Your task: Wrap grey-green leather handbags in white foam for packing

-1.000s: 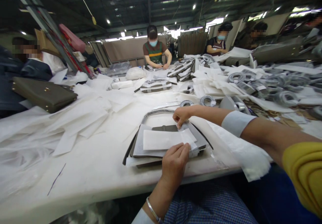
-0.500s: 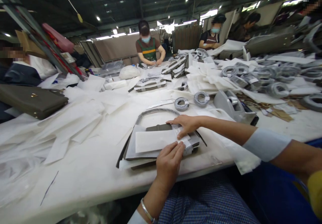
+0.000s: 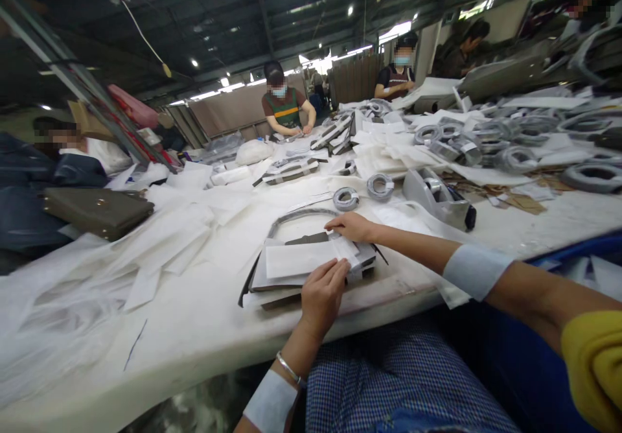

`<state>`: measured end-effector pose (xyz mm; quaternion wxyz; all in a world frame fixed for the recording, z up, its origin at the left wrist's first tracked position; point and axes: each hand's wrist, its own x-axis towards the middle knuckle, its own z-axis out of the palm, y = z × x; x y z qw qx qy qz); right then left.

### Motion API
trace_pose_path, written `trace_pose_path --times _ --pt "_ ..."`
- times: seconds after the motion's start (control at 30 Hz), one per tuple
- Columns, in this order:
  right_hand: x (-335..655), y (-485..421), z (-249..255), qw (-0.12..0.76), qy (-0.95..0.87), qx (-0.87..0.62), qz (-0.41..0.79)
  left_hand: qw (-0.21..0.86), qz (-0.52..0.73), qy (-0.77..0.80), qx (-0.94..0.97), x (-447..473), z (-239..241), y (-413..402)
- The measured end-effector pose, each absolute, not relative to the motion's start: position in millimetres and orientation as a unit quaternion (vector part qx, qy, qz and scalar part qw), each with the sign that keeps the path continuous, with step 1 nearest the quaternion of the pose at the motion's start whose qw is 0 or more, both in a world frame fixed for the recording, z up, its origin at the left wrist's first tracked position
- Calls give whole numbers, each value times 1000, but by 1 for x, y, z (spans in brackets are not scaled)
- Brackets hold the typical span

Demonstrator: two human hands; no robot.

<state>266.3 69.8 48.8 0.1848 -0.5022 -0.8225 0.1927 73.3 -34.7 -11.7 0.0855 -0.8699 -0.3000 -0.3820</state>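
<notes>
A flat bundle of dark pieces and pale sheets lies near the front edge of the table, a white paper strip across its top. Clear tape shows at the bundle's right end. Fingers of my left hand lie outstretched and close together on the bundle's near side, by the strip's end. My right hand rests on the far side with fingers extended, their tips beside a dark grey piece; its thumb is hard to see. Behind the bundle arches a dark film-wrapped loop.
Two coiled straps and a grey tape dispenser stand beyond my right hand. White sheets and a dark bag lie left. More coils pile up right. Across the table a co-worker handles something small.
My right hand's thumb, spread out over the tape before, has drawn in towards its fingers at the far side. My left hand stays on the near side. The camera view has shifted.
</notes>
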Motion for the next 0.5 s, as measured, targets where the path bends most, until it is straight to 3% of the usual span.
trace_pose_path --times 0.17,0.5 --pt "268 1 38 242 -869 -422 91 29 -329 -285 -900 58 3 -40" --pt "288 -18 10 161 -923 -340 -83 244 -137 -344 -896 -6 55 -44"
